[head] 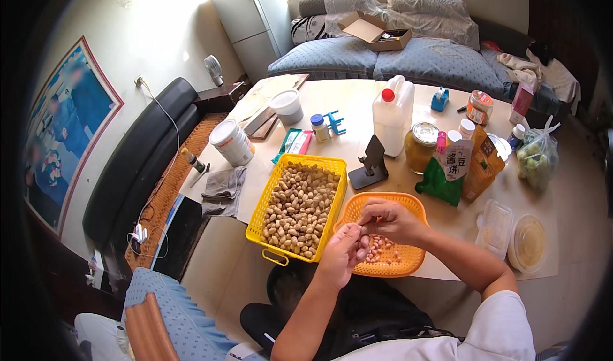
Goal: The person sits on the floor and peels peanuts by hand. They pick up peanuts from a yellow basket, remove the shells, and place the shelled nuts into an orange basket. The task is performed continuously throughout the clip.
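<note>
My left hand (346, 251) and my right hand (390, 221) meet above an orange plastic basket (411, 264). Their fingertips pinch together at something small, largely hidden by the fingers; it may be a peanut. Shelled pink peanut kernels (383, 251) lie in the orange basket, below and beside my hands. Just left of it stands a yellow plastic basket (344, 179) filled with unshelled peanuts (300, 207). Part of the orange basket's inside is covered by my hands.
A black phone stand (371, 169) stands behind the baskets. Farther back are a plastic jug (393, 116), a glass jar (421, 147) and a green food pouch (445, 174). Clear plastic containers (495, 229) lie at the right. A grey cloth (222, 191) and white tub (232, 143) are left.
</note>
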`<act>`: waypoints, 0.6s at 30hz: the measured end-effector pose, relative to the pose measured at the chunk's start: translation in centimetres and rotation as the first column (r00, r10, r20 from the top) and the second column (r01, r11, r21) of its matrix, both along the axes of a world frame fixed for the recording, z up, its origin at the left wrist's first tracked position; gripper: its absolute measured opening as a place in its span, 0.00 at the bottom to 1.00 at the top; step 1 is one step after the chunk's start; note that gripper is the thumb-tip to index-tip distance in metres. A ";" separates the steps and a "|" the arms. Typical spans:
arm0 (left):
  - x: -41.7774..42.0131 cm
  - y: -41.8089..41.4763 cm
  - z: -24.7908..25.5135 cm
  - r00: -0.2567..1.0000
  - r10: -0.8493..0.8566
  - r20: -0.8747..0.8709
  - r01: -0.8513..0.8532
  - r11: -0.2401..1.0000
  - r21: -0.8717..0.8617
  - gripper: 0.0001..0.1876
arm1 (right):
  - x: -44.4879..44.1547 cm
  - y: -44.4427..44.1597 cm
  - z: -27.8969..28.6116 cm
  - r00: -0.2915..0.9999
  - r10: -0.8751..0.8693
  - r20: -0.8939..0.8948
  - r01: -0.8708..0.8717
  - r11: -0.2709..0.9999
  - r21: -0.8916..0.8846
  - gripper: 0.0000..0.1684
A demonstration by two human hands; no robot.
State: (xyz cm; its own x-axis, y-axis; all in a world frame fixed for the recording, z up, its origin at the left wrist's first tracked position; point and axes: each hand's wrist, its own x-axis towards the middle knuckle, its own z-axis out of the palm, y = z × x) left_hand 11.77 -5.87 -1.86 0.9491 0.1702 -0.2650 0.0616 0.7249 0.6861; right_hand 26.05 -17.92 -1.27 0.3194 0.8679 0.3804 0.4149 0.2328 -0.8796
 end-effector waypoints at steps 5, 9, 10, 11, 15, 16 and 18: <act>-0.2 -0.5 -0.1 0.998 -0.001 0.057 -0.001 1.000 0.020 0.11 | 0.6 -0.4 -0.2 0.941 0.071 -0.330 -0.115 0.987 -0.113 0.03; 0.0 -0.5 0.2 0.997 0.011 0.078 -0.027 0.977 0.210 0.12 | 0.5 -0.1 -0.6 0.819 0.133 -0.559 -0.162 0.987 -0.002 0.06; 0.1 -0.4 0.2 0.996 0.005 0.088 -0.031 0.956 0.292 0.13 | 0.7 0.0 -0.9 0.860 0.127 -0.494 -0.138 0.990 0.014 0.05; 0.1 -0.4 0.3 0.995 0.014 0.099 -0.056 0.897 0.437 0.13 | 1.0 0.1 -1.4 0.897 0.118 -0.425 -0.115 0.993 0.032 0.05; -0.1 0.1 0.2 0.989 0.055 0.134 -0.145 0.394 0.908 0.13 | 1.6 -0.2 -0.2 0.997 0.021 0.072 -0.028 0.995 0.100 0.07; -0.1 0.2 0.1 0.987 0.069 0.143 -0.154 0.206 0.966 0.14 | 1.6 -0.3 0.3 0.991 0.008 0.134 -0.020 0.996 0.089 0.08; -0.2 0.2 0.2 0.990 0.073 0.118 -0.138 0.393 0.909 0.13 | 1.3 -0.5 1.2 0.966 -0.017 0.259 -0.001 0.998 0.067 0.11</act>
State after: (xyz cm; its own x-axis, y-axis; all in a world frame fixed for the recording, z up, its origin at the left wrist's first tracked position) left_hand 11.54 -5.70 -1.63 0.9110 0.3795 0.1614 -0.0251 -0.3395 0.9403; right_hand 27.40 -18.40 -0.04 0.2090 0.8361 0.5072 0.6287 0.2824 -0.7246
